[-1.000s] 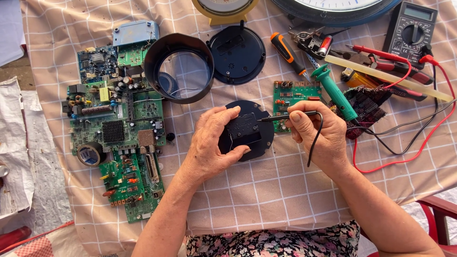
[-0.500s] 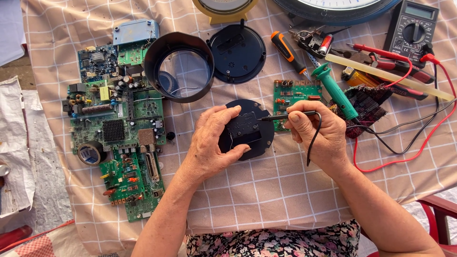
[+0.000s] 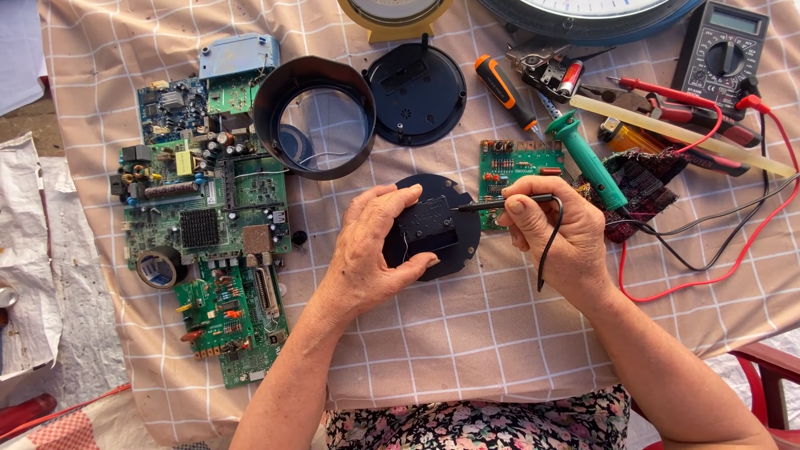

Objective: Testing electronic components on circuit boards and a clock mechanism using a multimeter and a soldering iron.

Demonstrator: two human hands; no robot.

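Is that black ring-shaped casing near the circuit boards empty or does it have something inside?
Empty. Through the black ring casing the checked tablecloth shows, with only a thin wire visible inside.

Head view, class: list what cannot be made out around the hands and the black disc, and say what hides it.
- Black disc: its left part lies under the left hand.
- Probe: its rear end is buried in the right hand; whether the tip touches the disc is too small to tell.
- Small green board: its lower edge is covered by the right hand and probe.
- Wall clock: cut off by the top edge.
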